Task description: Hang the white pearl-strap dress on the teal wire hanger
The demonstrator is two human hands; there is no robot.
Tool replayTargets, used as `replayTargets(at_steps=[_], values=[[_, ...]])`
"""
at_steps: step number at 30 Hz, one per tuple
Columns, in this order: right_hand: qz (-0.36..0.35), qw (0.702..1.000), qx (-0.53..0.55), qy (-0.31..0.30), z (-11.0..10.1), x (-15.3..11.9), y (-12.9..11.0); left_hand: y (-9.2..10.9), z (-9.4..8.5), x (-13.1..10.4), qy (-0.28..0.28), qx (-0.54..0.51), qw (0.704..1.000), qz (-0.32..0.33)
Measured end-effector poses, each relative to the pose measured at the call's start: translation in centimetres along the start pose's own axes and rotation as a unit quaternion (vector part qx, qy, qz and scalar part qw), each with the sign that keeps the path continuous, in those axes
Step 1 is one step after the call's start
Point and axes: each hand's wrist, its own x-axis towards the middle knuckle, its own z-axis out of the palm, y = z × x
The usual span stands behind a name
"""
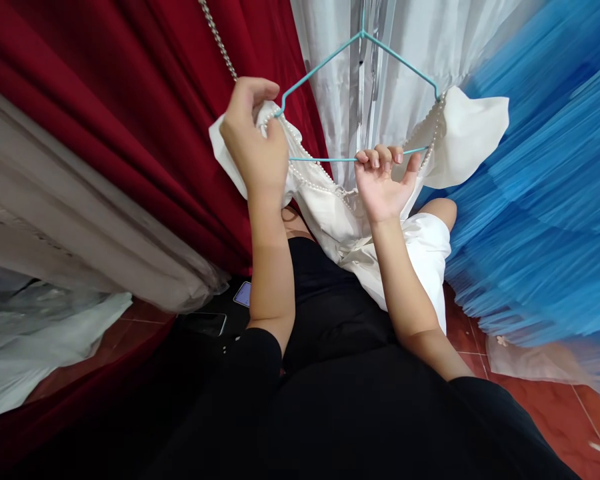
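Observation:
A white dress [325,207] with pearl-beaded neckline hangs on a thin turquoise wire hanger [323,65] in front of me. The dress's lower part drapes over my lap. My left hand [260,143] curls round the dress's left shoulder, close to the hanger's left end; part of its grip is hidden behind the hand. With palm turned up, my right hand [383,183] hooks its fingers over the hanger's bottom bar, near the middle. On the right, the other puffed sleeve [473,137] sits at the hanger's right end, untouched by either hand.
Red curtain-like fabric [170,120] hangs at the left, beside beige fabric [80,193]. White satin [430,47] hangs behind the hanger, and blue tulle [545,187] fills the right. Two phones [207,324] lie on a black surface. Reddish tiles [545,393] cover the floor.

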Motion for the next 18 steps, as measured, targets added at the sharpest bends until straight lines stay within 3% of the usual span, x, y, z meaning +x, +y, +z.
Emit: replayTargets(at_steps=[4, 7, 10, 12, 15, 18], values=[[-0.005, 0.999, -0.033, 0.012, 0.0, 0.2, -0.1, 0.2, -1.3, 2.2, 0.063, 0.101, 0.989, 0.092], [-0.019, 0.995, -0.097, 0.025, -0.2, 0.8, -0.2, -1.1, -3.9, 3.2, 0.152, 0.064, 0.977, 0.133], [-0.03, 0.99, -0.136, 0.018, -0.7, 1.3, 0.0, -3.7, -6.0, 1.6, 0.251, 0.009, 0.957, 0.144], [-0.027, 0.992, -0.125, 0.0, -1.0, 1.5, 0.2, -5.5, -6.1, -0.8, 0.272, -0.008, 0.957, 0.099], [-0.015, 0.995, -0.1, -0.016, -1.4, 1.6, 0.5, -7.5, -4.4, -4.4, 0.194, -0.037, 0.98, 0.012], [-0.012, 0.996, -0.092, -0.012, -1.5, 1.7, 0.6, -7.2, -1.6, -6.5, 0.031, -0.084, 0.994, -0.06]])
